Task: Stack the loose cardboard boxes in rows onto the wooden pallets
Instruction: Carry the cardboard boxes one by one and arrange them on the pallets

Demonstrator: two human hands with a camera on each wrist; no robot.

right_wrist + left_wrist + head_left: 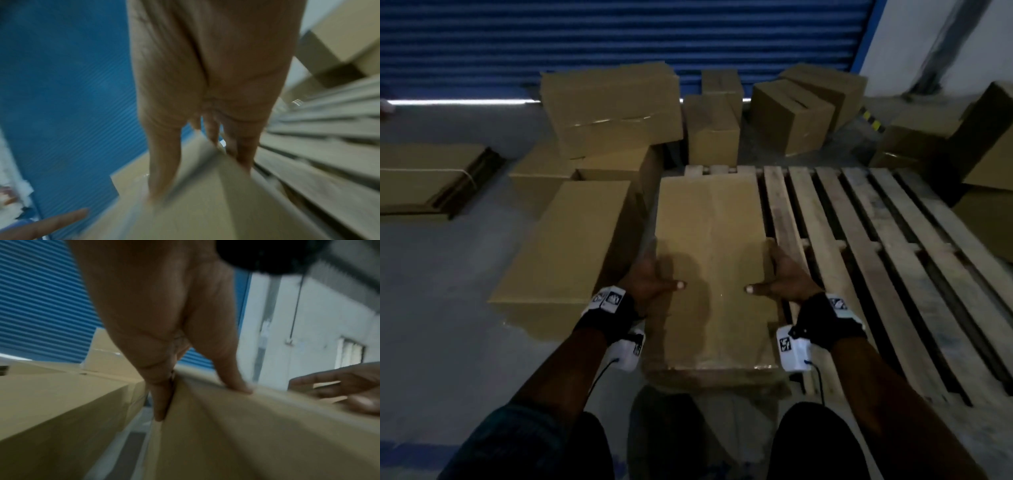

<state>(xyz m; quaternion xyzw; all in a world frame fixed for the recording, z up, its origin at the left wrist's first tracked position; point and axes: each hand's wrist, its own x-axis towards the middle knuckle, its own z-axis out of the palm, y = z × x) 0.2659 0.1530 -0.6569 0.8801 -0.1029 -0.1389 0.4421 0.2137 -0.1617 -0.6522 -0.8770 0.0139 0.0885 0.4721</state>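
A long brown cardboard box (709,240) lies lengthwise over the left edge of the wooden pallet (876,257). My left hand (650,281) grips its left top edge, thumb on the top face, fingers down the side. On the opposite edge my right hand (787,277) holds it the same way. The left wrist view shows the left hand (164,321) straddling the edge of the box (246,434). The blurred right wrist view shows the right hand (205,81) on the box (195,203), with the pallet slats (329,154) beside it.
Another long box (565,243) lies on the floor just left of the held one. Several loose boxes (613,109) stand behind the pallet, and more (989,137) at its right. Flattened cardboard (431,178) is stacked at the far left. A blue roller shutter (619,34) closes the back.
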